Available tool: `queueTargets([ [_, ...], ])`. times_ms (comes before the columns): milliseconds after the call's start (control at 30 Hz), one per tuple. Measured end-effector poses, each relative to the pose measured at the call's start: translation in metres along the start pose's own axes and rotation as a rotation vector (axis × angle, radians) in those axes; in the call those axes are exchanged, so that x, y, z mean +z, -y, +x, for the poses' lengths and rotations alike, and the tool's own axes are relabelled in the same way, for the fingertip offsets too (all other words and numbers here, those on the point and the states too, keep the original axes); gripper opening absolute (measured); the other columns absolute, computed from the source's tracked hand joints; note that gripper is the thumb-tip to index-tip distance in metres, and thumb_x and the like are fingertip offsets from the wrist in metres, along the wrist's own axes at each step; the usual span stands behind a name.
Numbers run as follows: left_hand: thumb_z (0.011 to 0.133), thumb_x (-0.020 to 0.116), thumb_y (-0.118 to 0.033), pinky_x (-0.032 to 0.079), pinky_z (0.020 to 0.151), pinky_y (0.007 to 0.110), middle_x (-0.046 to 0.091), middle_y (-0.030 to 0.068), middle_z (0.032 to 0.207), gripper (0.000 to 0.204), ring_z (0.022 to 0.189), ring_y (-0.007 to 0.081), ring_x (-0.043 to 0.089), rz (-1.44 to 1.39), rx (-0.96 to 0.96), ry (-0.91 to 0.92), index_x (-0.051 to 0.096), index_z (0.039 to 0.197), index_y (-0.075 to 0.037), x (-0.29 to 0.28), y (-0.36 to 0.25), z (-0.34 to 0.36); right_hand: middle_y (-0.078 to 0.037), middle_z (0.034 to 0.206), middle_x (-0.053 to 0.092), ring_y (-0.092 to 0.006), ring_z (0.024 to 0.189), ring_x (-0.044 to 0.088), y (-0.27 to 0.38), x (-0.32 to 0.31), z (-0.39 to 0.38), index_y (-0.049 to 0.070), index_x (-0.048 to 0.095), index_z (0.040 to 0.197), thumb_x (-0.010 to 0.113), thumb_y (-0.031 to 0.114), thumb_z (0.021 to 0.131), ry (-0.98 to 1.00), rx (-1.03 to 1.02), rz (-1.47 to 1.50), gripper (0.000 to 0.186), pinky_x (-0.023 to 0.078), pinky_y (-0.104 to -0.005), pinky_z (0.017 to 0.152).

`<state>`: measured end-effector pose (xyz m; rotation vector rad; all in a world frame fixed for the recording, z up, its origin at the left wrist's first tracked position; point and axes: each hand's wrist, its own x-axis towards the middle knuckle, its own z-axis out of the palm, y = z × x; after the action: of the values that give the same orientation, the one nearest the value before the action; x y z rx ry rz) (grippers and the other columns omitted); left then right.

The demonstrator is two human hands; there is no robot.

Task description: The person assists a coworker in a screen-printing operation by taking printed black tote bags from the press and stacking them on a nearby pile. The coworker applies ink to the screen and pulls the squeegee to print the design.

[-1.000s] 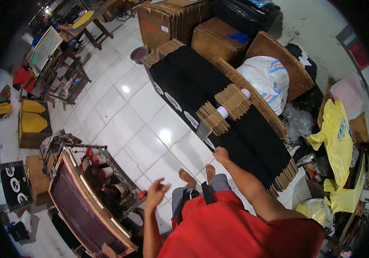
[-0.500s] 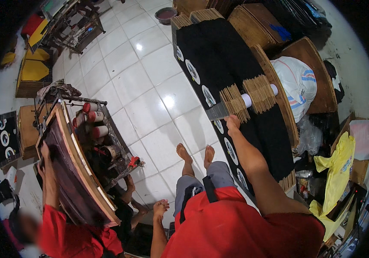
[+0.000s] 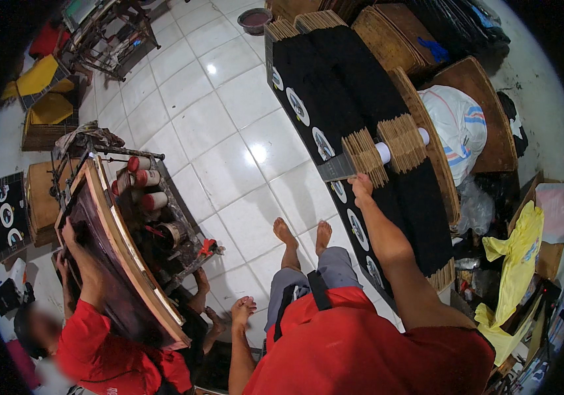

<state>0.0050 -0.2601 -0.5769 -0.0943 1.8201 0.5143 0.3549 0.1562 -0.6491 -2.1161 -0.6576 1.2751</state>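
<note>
My right hand (image 3: 361, 187) reaches forward to the near end of a row of upright brown boards (image 3: 363, 158). Its fingers close on the corner of a flat dark grey panel (image 3: 338, 169) at the end of those boards. Black cloth pieces with round white prints (image 3: 322, 143) hang over the long row, on both sides of the bare boards. A white roll (image 3: 383, 153) lies between two groups of boards. My left hand (image 3: 242, 312) hangs low beside my left leg, its fingers loosely curled, and nothing shows in it.
On the left, a person in a red shirt (image 3: 101, 349) has hands at a wooden-framed printing screen (image 3: 107, 247). Red-and-white cans (image 3: 147, 178) stand on a rack beside it. A bowl (image 3: 255, 21) sits on the tiled floor. Right, a white sack (image 3: 453, 125) and yellow cloth (image 3: 515, 257).
My right hand stays at the panel's corner, while the view shifts slightly. My left hand turns a little. The other person leans further along the screen, and a yellow piece at far left has moved.
</note>
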Motion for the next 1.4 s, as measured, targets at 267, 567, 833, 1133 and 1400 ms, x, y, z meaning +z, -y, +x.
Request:
queueTargets([
  [267,0.081,0.063,-0.028,0.045,0.062,0.027,0.063,0.0064,0.080,0.037,0.069,0.0150,0.059,0.016,-0.021,-0.009,0.055,0.107,-0.003,0.003,-0.003,-0.006,-0.017,0.114,0.055,-0.0270,0.103,0.054,-0.053,0.012,0.011,-0.003,0.049,0.117,0.067,0.005,0.065,-0.033,-0.104,-0.216,0.055,0.042,-0.0335,0.087],
  [567,0.079,0.064,-0.028,0.044,0.057,0.027,0.062,0.0060,0.077,0.028,0.066,0.0151,0.058,-0.023,-0.042,-0.013,0.059,0.096,-0.007,0.034,0.013,-0.013,-0.023,0.117,0.053,-0.0349,0.112,0.049,-0.157,-0.038,-0.084,-0.002,0.050,0.117,0.059,0.023,0.071,0.338,-0.100,-0.650,0.053,0.038,-0.0378,0.095],
  [833,0.076,0.064,-0.023,0.044,0.054,0.028,0.061,0.0056,0.071,0.022,0.060,0.0149,0.057,-0.086,0.058,-0.017,0.059,0.088,-0.005,0.060,-0.007,-0.004,-0.020,0.116,0.054,-0.0311,0.111,0.050,-0.140,-0.110,-0.073,0.000,0.055,0.112,0.055,0.014,0.067,0.357,-0.020,-0.875,0.047,0.039,-0.0347,0.095],
  [1133,0.076,0.065,-0.019,0.039,0.044,0.025,0.058,0.0028,0.064,0.015,0.050,0.0107,0.050,-0.143,0.138,-0.006,0.062,0.077,-0.004,0.088,0.000,0.002,-0.017,0.102,0.061,-0.0304,0.099,0.057,-0.090,-0.120,-0.050,0.004,0.061,0.100,0.056,0.007,0.064,0.230,-0.170,-0.636,0.037,0.044,-0.0355,0.085],
  [1400,0.076,0.067,-0.022,0.042,0.052,0.026,0.061,0.0044,0.068,0.020,0.057,0.0134,0.053,0.104,0.359,-0.168,0.067,0.079,-0.002,0.097,0.056,0.014,-0.013,0.076,0.064,-0.0213,0.066,0.061,-0.139,-0.089,-0.030,0.005,0.067,0.081,0.061,0.013,0.070,0.441,-0.202,-0.816,0.014,0.047,-0.0339,0.057],
])
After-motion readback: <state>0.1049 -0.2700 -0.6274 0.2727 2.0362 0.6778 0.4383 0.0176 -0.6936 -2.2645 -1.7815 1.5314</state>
